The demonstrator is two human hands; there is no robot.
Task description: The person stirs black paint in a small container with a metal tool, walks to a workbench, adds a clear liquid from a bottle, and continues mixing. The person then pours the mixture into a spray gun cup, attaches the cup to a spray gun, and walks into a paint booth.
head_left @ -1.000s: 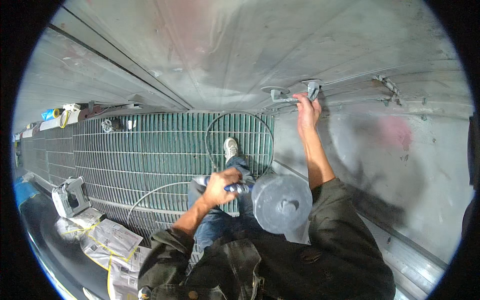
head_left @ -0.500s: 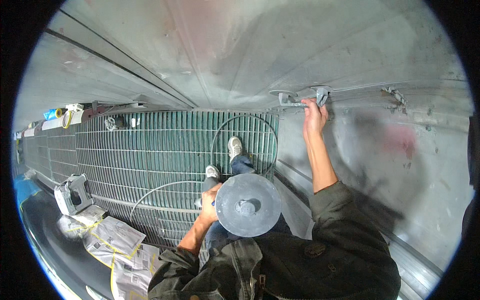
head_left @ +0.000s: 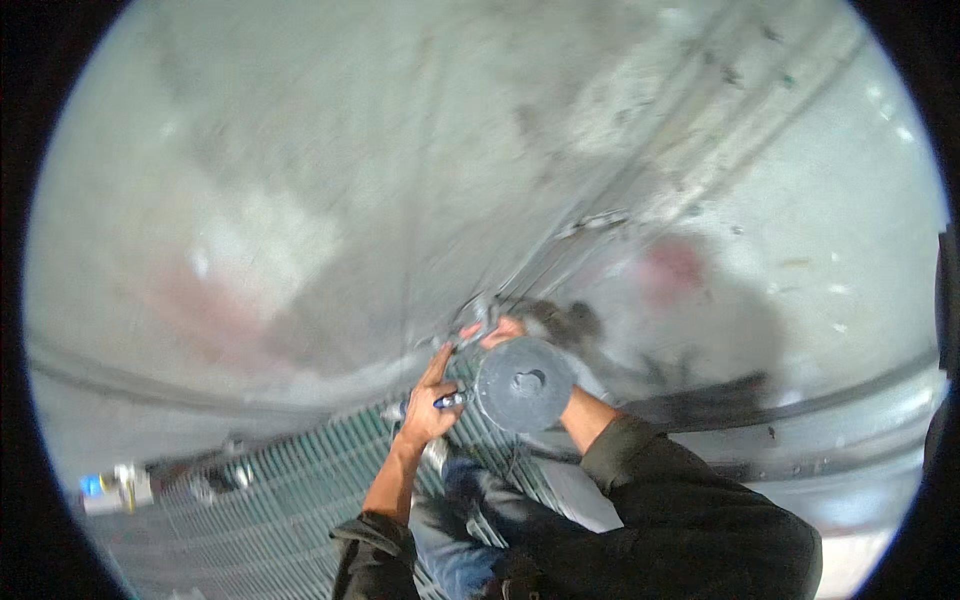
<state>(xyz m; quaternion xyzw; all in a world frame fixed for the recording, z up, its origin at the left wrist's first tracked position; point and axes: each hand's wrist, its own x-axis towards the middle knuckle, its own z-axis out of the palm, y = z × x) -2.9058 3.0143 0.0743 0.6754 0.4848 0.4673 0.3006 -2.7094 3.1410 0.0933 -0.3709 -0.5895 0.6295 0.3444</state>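
Note:
My left hand point(head_left: 428, 412) is closed around a spray gun, its index finger stretched out towards the wall. The gun's round grey cup point(head_left: 525, 385) faces up, with a small knob in the middle of its lid. Beyond the cup, my right hand point(head_left: 503, 330) reaches to the wall and is partly covered by the cup. Its fingers are closed about a small grey bracket point(head_left: 485, 308) where the wall meets the floor in view. Motion blur softens the bracket and the fingertips.
A large grey panelled wall point(head_left: 400, 180) with reddish smudges fills the view ahead. Under my feet lies a metal grating floor point(head_left: 290, 500). A blue item point(head_left: 93, 486) sits at the far left. A dark ledge point(head_left: 690, 400) runs along the right.
My view has swung up and towards the wall. My left hand has brought the spray gun forward, close to my right hand, which stays at the grey bracket.

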